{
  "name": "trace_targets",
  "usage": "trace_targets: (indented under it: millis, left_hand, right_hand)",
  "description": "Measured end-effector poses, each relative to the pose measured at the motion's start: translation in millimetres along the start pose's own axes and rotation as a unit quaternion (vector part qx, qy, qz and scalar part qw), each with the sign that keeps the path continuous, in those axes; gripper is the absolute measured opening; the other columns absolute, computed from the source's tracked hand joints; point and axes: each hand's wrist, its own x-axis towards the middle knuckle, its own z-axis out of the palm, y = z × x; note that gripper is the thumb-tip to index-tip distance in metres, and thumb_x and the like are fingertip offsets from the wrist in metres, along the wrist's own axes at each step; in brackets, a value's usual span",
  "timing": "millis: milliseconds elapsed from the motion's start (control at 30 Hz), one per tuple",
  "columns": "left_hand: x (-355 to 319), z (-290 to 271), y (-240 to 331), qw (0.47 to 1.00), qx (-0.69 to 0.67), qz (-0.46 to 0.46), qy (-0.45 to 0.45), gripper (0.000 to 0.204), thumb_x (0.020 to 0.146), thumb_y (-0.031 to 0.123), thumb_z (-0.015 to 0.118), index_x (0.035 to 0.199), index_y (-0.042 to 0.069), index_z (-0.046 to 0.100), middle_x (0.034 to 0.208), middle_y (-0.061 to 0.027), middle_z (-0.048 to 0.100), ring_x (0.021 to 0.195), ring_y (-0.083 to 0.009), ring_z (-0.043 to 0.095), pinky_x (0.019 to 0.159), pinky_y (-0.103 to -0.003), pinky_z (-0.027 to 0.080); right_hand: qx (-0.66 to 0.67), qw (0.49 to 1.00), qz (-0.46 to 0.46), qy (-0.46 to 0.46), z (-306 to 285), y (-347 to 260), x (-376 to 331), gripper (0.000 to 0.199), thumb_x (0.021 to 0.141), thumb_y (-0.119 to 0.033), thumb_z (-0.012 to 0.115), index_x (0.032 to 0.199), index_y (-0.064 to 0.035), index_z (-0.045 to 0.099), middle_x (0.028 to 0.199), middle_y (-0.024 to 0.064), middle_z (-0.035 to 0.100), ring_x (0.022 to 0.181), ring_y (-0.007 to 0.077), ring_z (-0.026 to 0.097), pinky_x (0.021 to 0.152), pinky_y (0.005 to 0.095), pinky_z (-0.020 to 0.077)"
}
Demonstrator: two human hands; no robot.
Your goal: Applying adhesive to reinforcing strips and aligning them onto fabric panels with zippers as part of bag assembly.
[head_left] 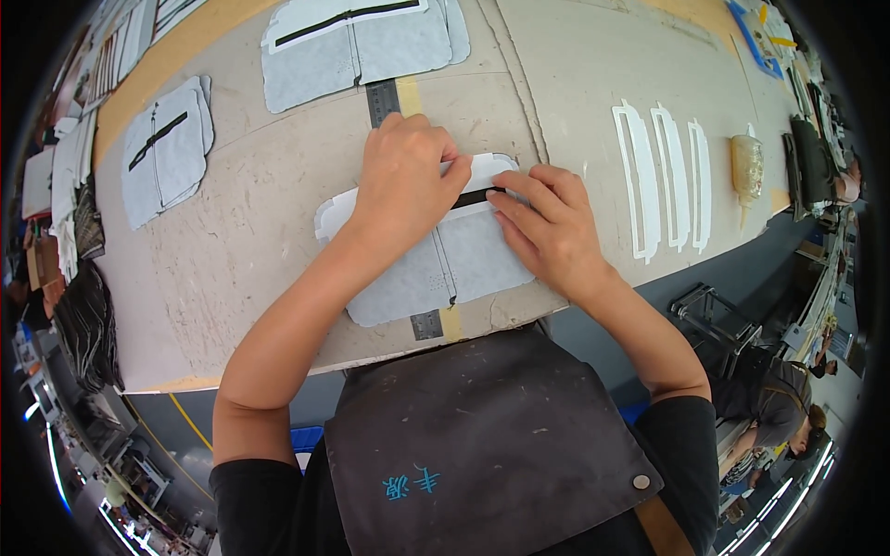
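Observation:
A grey-white fabric-like panel (394, 278) lies in front of me, with a white strip (484, 167) and a black band (470, 197) along its far part. My left hand (408, 167) is closed over the strip, thumb and forefinger pinched at its edge; whatever is between them is too small to make out. My right hand (556, 227) rests its spread fingertips on the panel at the right end of the black band. A dark line runs down the panel's middle. My left hand and wrist hide part of the strip.
Similar panels lie at the far middle (399, 56) and left (176, 171). A ruler (382, 104) passes beneath the nearest panel. Several white slotted frames (638, 185) and a yellowish bottle with a nozzle (746, 167) lie right. The worktable's near edge (505, 329) borders my apron.

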Motion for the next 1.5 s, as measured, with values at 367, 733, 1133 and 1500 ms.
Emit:
trace_targets:
  millis: [367,733,1133,1500]
  left_hand:
    - [0,0,0,0.999,0.024,0.02,0.009,0.016,0.077,0.01,0.075,0.069,0.001,0.064,0.07,-0.0103,0.06,0.073,-0.0267,0.053,0.065,-0.038,0.043]
    - [-2,-7,-1,1.0,0.021,0.021,-0.01,0.015,0.079,0.01,0.075,0.072,0.0,0.065,0.071,-0.0104,0.06,0.073,-0.0269,0.052,0.066,-0.039,0.044]
    - [0,-28,-8,0.996,-0.053,-0.017,-0.075,0.031,0.08,0.0,0.072,0.11,0.003,0.064,0.076,-0.0064,0.063,0.071,-0.0194,0.059,0.071,-0.031,0.05]
    - [-5,-19,-24,0.995,-0.062,0.07,-0.033,0.032,0.079,-0.001,0.072,0.11,0.005,0.065,0.075,-0.0052,0.059,0.075,-0.0197,0.057,0.069,-0.031,0.05]
  right_hand:
    - [-0.028,1.0,0.002,-0.003,0,-3,1,0.029,0.073,-0.006,0.073,0.102,-0.007,0.07,0.112,0.0001,0.065,0.1,0.0204,0.056,0.086,0.0347,0.0423]
    - [-0.067,0.996,-0.013,-0.06,-3,-8,8,0.04,0.073,-0.004,0.062,0.112,-0.0075,0.068,0.103,-0.0013,0.058,0.099,0.0176,0.053,0.09,0.0349,0.0395]
    - [-0.057,0.993,0.006,-0.099,-3,-10,8,0.049,0.072,-0.002,0.062,0.12,-0.0108,0.065,0.107,0.0004,0.057,0.101,0.019,0.053,0.091,0.0381,0.0372]
    - [-0.097,0.991,-0.01,-0.086,-4,-17,15,0.036,0.077,-0.008,0.06,0.112,-0.0109,0.069,0.114,0.005,0.054,0.107,0.0234,0.051,0.093,0.039,0.0382]
